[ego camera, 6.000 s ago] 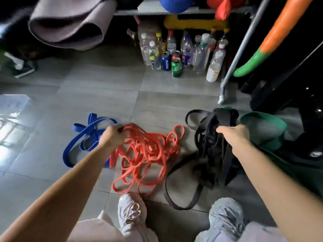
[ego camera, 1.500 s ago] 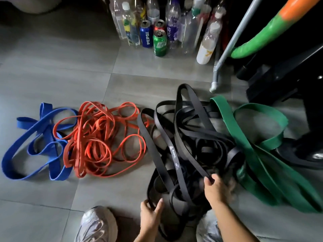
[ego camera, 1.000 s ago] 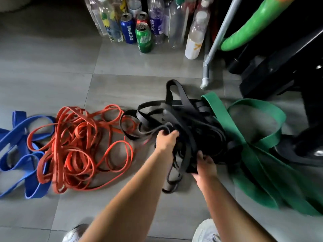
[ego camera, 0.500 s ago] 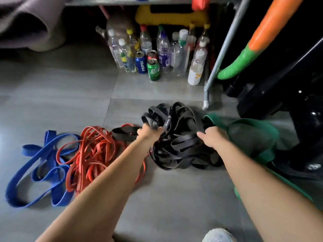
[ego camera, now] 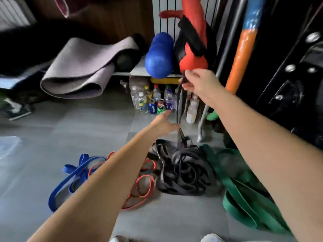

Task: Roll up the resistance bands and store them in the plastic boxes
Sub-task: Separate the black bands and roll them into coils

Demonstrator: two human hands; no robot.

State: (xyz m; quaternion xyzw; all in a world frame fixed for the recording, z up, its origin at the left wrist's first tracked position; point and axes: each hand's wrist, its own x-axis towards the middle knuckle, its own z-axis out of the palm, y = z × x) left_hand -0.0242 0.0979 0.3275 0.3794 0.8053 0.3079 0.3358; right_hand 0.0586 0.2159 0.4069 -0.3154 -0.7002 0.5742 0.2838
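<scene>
My right hand (ego camera: 198, 82) is raised and pinches a black resistance band (ego camera: 178, 112), whose strands hang down taut to the black pile (ego camera: 183, 170) on the floor. Lower down, my left hand (ego camera: 164, 123) reaches to those hanging strands with fingers stretched out, thumb beside the band. Orange bands (ego camera: 145, 188) lie left of the black pile, partly hidden by my left forearm. A blue band (ego camera: 71, 177) lies further left and a wide green band (ego camera: 243, 191) to the right. A clear plastic box (ego camera: 7, 145) shows at the left edge.
Bottles and cans (ego camera: 153, 103) stand under a low shelf behind the bands. A rolled grey mat (ego camera: 78, 70), a blue foam roller (ego camera: 160, 55) and a red bag (ego camera: 192, 49) sit above. A metal pole (ego camera: 202, 126) and dark equipment (ego camera: 288, 84) stand on the right.
My right hand has lifted one black band high out of the pile. My left hand let go of the pile and moved up to the hanging strands. The view tilted upward.
</scene>
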